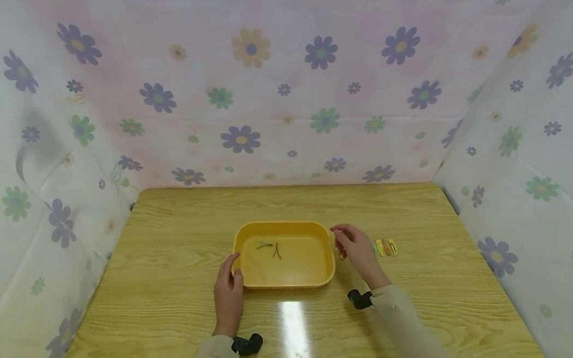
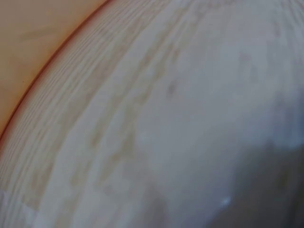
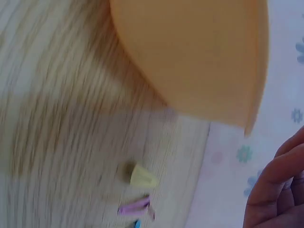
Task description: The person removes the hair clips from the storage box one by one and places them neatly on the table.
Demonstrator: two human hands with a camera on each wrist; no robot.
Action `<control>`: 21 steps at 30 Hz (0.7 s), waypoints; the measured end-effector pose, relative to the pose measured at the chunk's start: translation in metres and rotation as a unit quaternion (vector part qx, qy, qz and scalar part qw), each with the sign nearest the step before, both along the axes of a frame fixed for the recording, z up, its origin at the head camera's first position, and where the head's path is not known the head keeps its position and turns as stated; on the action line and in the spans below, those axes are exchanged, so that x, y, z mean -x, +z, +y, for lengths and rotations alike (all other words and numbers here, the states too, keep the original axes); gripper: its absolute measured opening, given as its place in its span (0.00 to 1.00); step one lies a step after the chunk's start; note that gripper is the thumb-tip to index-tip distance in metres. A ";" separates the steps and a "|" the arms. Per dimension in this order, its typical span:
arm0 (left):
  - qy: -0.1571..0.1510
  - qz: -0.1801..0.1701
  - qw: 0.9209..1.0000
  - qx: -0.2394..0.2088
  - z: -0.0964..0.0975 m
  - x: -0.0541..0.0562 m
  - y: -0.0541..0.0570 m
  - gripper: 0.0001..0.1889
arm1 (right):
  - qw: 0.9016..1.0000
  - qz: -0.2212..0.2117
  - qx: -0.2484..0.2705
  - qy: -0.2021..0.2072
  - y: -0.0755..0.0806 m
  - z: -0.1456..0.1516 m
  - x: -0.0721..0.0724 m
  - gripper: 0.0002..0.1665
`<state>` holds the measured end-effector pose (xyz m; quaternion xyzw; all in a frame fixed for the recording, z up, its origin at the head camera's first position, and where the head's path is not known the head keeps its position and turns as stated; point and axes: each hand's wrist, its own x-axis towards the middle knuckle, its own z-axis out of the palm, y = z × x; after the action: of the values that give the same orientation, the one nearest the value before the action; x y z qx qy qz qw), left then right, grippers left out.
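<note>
A yellow plastic basin (image 1: 293, 281) sits on the table with two thin, forked items inside, one grey-green (image 1: 264, 245) and one dark (image 1: 276, 251); their kind is too small to tell. My left hand (image 1: 228, 297) holds the basin's left end, thumb and fingers at the rim. Just past the right rim, my right hand (image 1: 359, 254) hovers with loosely bent fingers, and nothing shows in it. Below it lies a row of small hair clips, including yellow clips (image 1: 393, 246) and a brown one (image 1: 386, 247). The right wrist view shows a pale yellow clip (image 3: 142, 176) and a purple clip (image 3: 134, 206).
The wooden table (image 1: 171, 230) reaches back to a flower-patterned cloth (image 1: 287, 108), which also hangs at both sides. Black wrist devices sit on the left wrist (image 1: 247, 344) and on the right wrist (image 1: 359, 299). A blue item (image 3: 137, 223) shows partly beside the purple clip.
</note>
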<state>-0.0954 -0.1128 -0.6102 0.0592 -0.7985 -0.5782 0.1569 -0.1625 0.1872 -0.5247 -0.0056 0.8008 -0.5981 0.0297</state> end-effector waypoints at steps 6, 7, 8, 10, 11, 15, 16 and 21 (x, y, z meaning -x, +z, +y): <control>0.004 0.013 1.000 0.006 0.001 -0.001 0.001 0.18 | 1.000 -0.007 -0.002 0.014 0.012 -0.033 -0.013 0.13; 0.004 0.012 1.000 0.006 0.001 -0.001 0.001 0.17 | 1.000 -0.003 -0.007 0.010 0.011 -0.036 -0.013 0.12; 0.005 0.009 1.000 0.007 0.001 -0.001 0.001 0.17 | 1.000 0.005 -0.013 0.009 0.008 -0.039 -0.014 0.12; 0.008 0.006 1.000 0.006 0.002 -0.001 0.001 0.17 | 0.999 0.029 -0.036 0.005 -0.001 -0.045 -0.013 0.11; 0.010 0.006 1.000 0.006 0.002 -0.001 0.001 0.17 | 0.998 0.046 -0.053 0.008 -0.008 -0.047 -0.012 0.11; 0.014 0.008 1.000 0.006 0.002 -0.001 0.002 0.17 | 0.984 0.102 -0.143 0.026 -0.017 -0.060 -0.014 0.10; 0.015 0.007 1.000 0.006 0.002 -0.001 0.002 0.17 | 0.978 0.116 -0.170 0.029 -0.018 -0.063 -0.015 0.10; 0.016 0.009 1.000 0.012 0.002 -0.001 0.002 0.18 | 0.958 0.141 -0.245 0.051 -0.020 -0.078 -0.018 0.09</control>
<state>-0.0947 -0.1108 -0.6080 0.0648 -0.8031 -0.5661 0.1743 -0.1441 0.1089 -0.5446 -0.1231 0.9177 -0.3741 -0.0531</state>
